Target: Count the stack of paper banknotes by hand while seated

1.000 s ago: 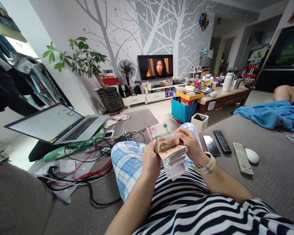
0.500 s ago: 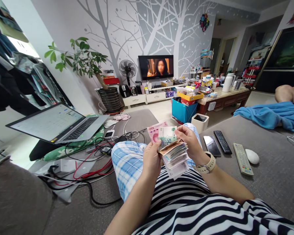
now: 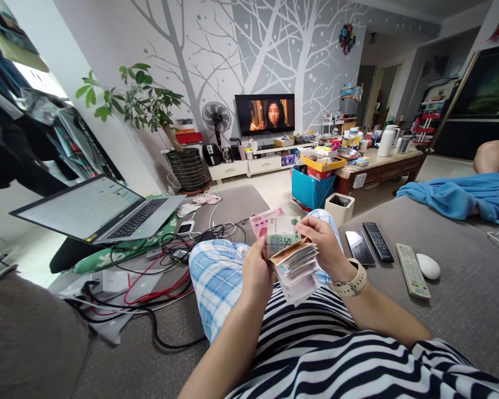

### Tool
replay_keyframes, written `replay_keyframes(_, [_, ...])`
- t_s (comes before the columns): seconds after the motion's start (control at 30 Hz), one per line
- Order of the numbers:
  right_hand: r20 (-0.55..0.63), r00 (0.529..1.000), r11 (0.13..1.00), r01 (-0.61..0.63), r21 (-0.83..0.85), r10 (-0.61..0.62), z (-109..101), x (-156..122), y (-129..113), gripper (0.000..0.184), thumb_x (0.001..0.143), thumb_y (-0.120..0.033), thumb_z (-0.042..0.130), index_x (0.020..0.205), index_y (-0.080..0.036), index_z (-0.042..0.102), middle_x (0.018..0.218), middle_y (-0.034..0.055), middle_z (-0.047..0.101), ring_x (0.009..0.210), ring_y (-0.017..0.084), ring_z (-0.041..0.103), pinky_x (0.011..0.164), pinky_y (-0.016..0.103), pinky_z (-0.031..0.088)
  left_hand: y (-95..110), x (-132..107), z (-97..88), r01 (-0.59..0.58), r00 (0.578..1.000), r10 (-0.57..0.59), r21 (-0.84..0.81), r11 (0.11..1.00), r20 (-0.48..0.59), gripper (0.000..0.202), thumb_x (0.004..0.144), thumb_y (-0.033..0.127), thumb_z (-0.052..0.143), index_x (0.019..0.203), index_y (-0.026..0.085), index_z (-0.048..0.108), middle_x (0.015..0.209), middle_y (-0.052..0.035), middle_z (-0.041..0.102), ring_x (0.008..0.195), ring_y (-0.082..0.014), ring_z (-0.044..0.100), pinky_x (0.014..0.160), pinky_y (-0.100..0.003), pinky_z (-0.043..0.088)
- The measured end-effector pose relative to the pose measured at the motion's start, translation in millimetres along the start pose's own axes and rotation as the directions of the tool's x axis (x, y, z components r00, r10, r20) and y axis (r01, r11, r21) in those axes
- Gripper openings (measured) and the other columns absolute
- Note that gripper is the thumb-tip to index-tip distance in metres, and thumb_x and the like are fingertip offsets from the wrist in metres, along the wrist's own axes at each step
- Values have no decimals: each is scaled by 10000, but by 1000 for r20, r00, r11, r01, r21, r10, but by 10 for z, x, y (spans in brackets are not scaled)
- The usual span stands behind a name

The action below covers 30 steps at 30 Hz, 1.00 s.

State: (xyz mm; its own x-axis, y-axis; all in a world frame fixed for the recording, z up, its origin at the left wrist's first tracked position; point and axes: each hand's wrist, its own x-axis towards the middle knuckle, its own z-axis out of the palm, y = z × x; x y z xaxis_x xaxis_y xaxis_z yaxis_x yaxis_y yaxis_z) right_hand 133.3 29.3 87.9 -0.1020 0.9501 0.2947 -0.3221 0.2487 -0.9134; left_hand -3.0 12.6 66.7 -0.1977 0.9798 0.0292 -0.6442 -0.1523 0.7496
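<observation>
Above my lap, my left hand [image 3: 258, 267] is closed around a folded stack of banknotes [image 3: 295, 261], whose many edges fan toward me. A pink 100 note [image 3: 258, 223] sticks out at the far side of the stack. In front of it stands a green 50 note [image 3: 281, 231], its right edge pinched between the thumb and fingers of my right hand [image 3: 322, 241]. Paler notes [image 3: 300, 289] hang below the stack. Where the folded notes meet my left palm is hidden by the fingers.
On the grey sofa to my right lie a phone [image 3: 360, 247], a black remote [image 3: 378, 241], a pale remote [image 3: 412, 270] and a white mouse [image 3: 428, 266]. Left are an open laptop [image 3: 137, 219] and tangled cables [image 3: 162, 293]. Another person's knee [image 3: 494, 157] shows beyond a blue blanket [image 3: 453, 193].
The green 50 note has shifted slightly left against the pink one, and my left thumb has moved off its face. At the far right, the other person's knee has moved a little.
</observation>
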Motion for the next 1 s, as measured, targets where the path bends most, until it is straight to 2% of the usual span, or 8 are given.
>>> replay_keyframes(0.3, [34,999,1000,5,31,-6,-17,0,30,251,763,-362,683,656,-192,534,535,-55,444,472,90,350,469,249,236,-16,13,-23,-12,1000,12,38,999,6,155,677,306,683,722,157,680,686,-1,650,656,-145,570,663,-261,467])
replay_keyframes(0.5, [31,999,1000,15,22,-16,-9,-2,17,250,767,-356,678,655,-185,535,548,-58,428,489,85,346,477,244,242,33,-71,32,-40,999,41,126,991,-5,166,694,320,647,714,158,682,699,-19,648,671,-160,575,663,-267,462])
replay_keyframes(0.73, [43,999,999,29,12,-30,2,-6,-13,255,773,-355,678,651,-184,534,563,-54,441,501,86,356,489,244,255,85,-145,93,-25,998,39,244,969,-54,181,718,317,627,611,173,654,592,-21,590,591,-159,512,611,-289,446])
replay_keyframes(0.87, [53,998,1000,28,9,-28,-8,-7,7,252,779,-361,677,666,-183,539,550,-57,440,490,84,350,484,240,248,98,-141,86,-80,994,100,306,949,-52,197,731,318,602,628,167,678,627,-37,611,639,-171,522,639,-295,455])
replay_keyframes(1.0, [56,998,1000,14,13,-15,-18,-7,27,258,781,-377,673,675,-185,538,546,-60,429,481,83,339,474,239,240,85,-121,59,-92,993,111,299,950,-46,211,738,343,595,665,167,688,679,-44,632,706,-185,561,663,-285,457])
